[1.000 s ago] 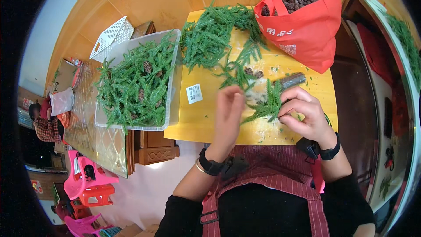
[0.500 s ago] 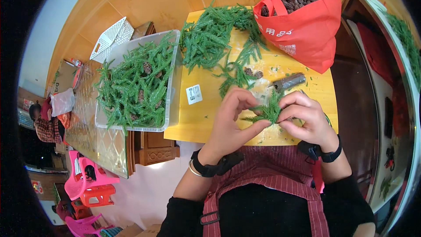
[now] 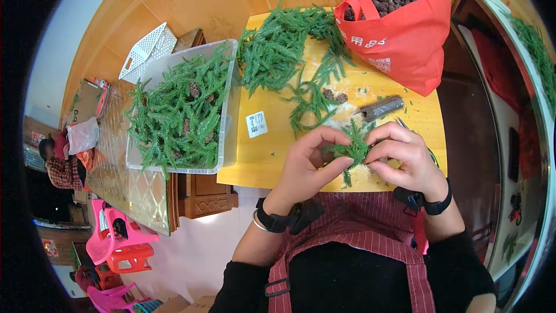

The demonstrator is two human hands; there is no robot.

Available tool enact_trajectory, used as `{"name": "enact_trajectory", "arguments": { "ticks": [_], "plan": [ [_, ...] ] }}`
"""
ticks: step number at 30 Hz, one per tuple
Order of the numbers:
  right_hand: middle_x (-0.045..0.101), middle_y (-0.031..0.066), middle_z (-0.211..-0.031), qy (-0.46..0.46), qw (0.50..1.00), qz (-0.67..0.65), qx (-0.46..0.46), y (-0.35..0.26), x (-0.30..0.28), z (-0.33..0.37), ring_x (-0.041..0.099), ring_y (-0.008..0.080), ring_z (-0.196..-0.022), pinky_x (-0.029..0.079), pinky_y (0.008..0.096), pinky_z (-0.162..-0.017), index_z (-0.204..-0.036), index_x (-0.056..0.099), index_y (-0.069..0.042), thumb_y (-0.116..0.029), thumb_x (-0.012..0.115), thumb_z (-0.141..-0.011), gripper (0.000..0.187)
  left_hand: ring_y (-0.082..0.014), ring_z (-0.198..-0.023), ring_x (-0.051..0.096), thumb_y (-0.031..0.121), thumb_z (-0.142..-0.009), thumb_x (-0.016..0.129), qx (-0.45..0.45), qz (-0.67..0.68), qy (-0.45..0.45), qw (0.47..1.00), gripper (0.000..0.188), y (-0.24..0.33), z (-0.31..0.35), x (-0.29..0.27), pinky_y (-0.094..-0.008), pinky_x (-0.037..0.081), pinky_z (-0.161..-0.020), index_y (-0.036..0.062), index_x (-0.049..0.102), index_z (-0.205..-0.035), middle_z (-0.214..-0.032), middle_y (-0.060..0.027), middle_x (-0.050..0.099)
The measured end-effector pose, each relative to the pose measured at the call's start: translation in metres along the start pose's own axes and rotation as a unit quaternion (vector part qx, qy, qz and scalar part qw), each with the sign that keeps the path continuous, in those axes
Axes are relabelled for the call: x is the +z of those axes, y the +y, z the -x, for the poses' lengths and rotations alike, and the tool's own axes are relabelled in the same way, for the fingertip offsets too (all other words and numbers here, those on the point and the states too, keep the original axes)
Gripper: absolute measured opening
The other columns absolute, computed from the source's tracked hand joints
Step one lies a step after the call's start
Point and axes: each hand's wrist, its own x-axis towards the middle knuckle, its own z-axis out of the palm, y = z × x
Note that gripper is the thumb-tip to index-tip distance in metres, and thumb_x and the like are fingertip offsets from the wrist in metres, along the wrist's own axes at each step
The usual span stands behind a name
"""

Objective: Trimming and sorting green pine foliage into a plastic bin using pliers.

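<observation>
Over the near edge of the yellow board (image 3: 255, 162), both my hands hold a small green artificial fir sprig (image 3: 355, 144). My left hand (image 3: 313, 159) pinches it from the left between thumb and fingers. From the right, my right hand (image 3: 401, 152) closes on it with bent fingers; its fingertips partly cover the stem. Just beyond my hands lie a brown roll in clear plastic (image 3: 383, 108) and two small pine cones (image 3: 335, 97). A tool that looks like scissors (image 3: 401, 122) is mostly hidden by my right hand. More loose fir branches (image 3: 272, 52) are heaped at the back.
A clear plastic bin (image 3: 230, 110) on the left holds green sprigs with pine cones. The red bag (image 3: 405, 40) at the back right is full of pine cones. A white label (image 3: 256, 124) lies beside the bin. Farther left are a glass-topped table (image 3: 136, 191) and pink chairs (image 3: 107, 235).
The sprig has turned in my fingers, so a tip now points down below my left thumb. My left fingers have shifted slightly; both hands stay in nearly the same place.
</observation>
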Motion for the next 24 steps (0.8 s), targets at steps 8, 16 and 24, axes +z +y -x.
{"name": "enact_trajectory", "arguments": {
  "ticks": [8,16,24],
  "plan": [
    [0.055,0.0119,-0.093,0.049,0.995,-0.082,0.025,-0.004,-0.003,0.003,0.055,0.0184,-0.079,0.045,0.0283,-0.067,-0.070,0.059,-0.002,0.003,0.055,-0.069,0.006,-0.0119,-0.092,0.054,-0.005,-0.076,0.061,0.006,0.108,0.011,0.994,0.022,-0.014,-0.001,-0.009,-0.0232,0.046,-0.076,-0.0001,0.050,-0.094,-0.095,-0.0053,0.055],
    [0.057,0.0119,-0.083,0.134,0.979,-0.141,0.064,-0.024,0.014,0.010,0.056,0.0140,-0.067,0.046,0.0226,-0.060,-0.078,0.055,0.004,0.004,0.044,-0.078,0.011,-0.0114,-0.086,0.054,-0.004,-0.071,0.066,0.078,-0.119,0.132,0.981,0.027,-0.013,-0.004,0.004,-0.0234,0.046,-0.072,0.0002,0.052,-0.094,-0.095,-0.0062,0.056],
    [0.058,0.0106,-0.082,0.138,0.974,-0.073,0.164,-0.017,0.025,0.021,0.055,0.0122,-0.068,0.045,0.0217,-0.058,-0.080,0.056,0.003,0.004,0.055,-0.074,0.007,-0.0115,-0.081,0.056,-0.003,-0.075,0.063,0.118,-0.149,0.139,0.972,0.024,-0.013,0.000,0.003,-0.0221,0.046,-0.071,-0.0012,0.052,-0.097,-0.094,-0.0067,0.057]
  ]
}}
